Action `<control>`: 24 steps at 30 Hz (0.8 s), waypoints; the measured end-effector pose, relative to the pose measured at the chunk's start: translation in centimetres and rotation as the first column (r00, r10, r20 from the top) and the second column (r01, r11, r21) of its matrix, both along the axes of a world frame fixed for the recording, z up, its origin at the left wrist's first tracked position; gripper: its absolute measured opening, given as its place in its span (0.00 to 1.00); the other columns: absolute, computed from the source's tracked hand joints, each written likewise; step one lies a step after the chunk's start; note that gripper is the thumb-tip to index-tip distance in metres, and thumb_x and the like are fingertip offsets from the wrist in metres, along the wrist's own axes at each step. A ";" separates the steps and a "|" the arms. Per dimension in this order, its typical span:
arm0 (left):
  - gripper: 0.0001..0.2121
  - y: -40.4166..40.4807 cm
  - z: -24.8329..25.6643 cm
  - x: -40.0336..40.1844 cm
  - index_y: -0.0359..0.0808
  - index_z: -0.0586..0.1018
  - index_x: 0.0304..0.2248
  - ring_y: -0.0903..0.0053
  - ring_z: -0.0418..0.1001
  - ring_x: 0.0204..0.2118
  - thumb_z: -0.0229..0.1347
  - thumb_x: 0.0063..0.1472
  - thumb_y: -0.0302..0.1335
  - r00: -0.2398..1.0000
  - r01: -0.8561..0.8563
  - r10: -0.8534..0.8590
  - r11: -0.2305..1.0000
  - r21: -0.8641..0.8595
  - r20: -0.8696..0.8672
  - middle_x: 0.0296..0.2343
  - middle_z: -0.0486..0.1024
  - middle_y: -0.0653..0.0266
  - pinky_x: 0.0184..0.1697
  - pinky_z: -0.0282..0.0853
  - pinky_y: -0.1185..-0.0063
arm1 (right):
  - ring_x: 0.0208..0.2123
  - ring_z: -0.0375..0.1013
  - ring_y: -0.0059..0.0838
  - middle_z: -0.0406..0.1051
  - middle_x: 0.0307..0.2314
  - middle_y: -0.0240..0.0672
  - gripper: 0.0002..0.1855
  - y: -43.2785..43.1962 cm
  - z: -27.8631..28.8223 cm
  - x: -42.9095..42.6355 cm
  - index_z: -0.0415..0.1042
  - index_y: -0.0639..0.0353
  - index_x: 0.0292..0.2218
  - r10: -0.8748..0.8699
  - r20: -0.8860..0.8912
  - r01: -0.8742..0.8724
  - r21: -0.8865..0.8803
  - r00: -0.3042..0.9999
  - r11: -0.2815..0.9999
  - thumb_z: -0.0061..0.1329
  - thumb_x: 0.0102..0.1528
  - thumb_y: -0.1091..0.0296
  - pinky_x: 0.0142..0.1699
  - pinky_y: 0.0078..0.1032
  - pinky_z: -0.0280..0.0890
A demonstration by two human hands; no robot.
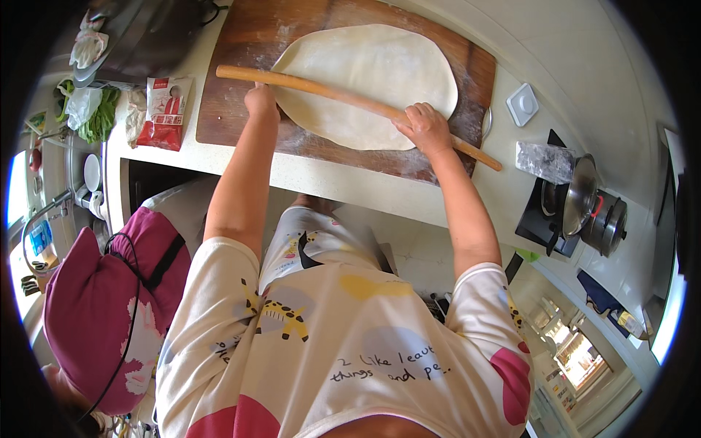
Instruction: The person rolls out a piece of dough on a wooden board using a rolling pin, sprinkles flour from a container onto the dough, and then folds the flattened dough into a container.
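A long wooden rolling pin point(323, 90) lies slantwise across a large, thin, oval sheet of dough point(378, 60). My right hand point(426, 128) is wrapped around the pin near its right end, over the dough's near right edge. At the other end, my left hand point(262, 103) is closed against the underside of the pin, beside the dough's left edge; the pin partly hides its fingertips. Under the dough is a wooden board point(233, 117), dusted with flour at several spots.
Left of the board lies a red-and-white printed packet point(164, 115), with leafy greens point(99, 115) past it. A person in a magenta garment point(98, 323) is close on my left. To the right are a flour-dusted metal cleaver point(543, 162), a lid point(579, 194) and a pot point(605, 224).
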State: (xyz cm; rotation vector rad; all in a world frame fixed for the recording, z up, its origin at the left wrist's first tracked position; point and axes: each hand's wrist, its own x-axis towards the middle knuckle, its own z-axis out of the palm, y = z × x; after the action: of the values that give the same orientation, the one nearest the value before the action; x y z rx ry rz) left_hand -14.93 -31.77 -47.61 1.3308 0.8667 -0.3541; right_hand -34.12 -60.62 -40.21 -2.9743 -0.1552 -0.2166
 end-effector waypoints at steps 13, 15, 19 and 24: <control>0.15 -4.3 5.4 -12.6 0.29 0.68 0.42 0.70 0.74 0.30 0.48 0.62 0.33 0.995 -0.053 0.005 0.887 -0.459 -0.104 0.34 0.72 0.58 0.33 0.72 0.76 | 0.56 0.51 0.45 0.53 0.52 0.43 0.40 5.5 -1.0 -0.1 0.53 0.51 0.55 0.055 0.025 -0.056 0.079 0.998 0.995 0.52 0.46 0.47 0.59 0.45 0.46; 0.17 -4.8 3.9 -14.9 0.24 0.66 0.43 0.65 0.75 0.31 0.47 0.62 0.32 0.947 0.188 -0.291 0.842 -0.506 -0.133 0.35 0.72 0.51 0.36 0.74 0.74 | 0.58 0.48 0.43 0.50 0.54 0.42 0.43 7.6 -0.6 -1.2 0.53 0.43 0.56 0.070 -0.016 -0.068 0.130 0.997 0.989 0.54 0.43 0.45 0.61 0.47 0.43; 0.17 -5.5 6.9 -14.5 0.28 0.70 0.39 0.67 0.76 0.31 0.42 0.64 0.36 0.787 0.477 -0.595 0.753 -0.453 -0.161 0.31 0.75 0.52 0.39 0.72 0.73 | 0.58 0.50 0.40 0.53 0.54 0.38 0.30 7.1 -0.7 -2.8 0.59 0.43 0.53 0.048 -0.090 -0.044 0.042 0.995 0.998 0.50 0.48 0.56 0.59 0.49 0.46; 0.16 -8.4 10.5 -8.5 0.30 0.71 0.37 0.72 0.76 0.30 0.37 0.66 0.35 0.816 0.491 -0.578 0.707 -0.509 -0.016 0.27 0.76 0.55 0.36 0.72 0.76 | 0.49 0.64 0.38 0.68 0.43 0.38 0.13 2.2 1.3 1.3 0.70 0.54 0.40 -0.112 -0.283 0.179 0.224 0.953 0.958 0.41 0.51 0.74 0.53 0.37 0.58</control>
State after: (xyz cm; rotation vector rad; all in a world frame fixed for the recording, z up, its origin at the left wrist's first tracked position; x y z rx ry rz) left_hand -23.44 -40.16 -37.09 1.0564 0.4547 -1.0993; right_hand -32.78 -58.42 -38.91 -2.7297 0.1183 0.1424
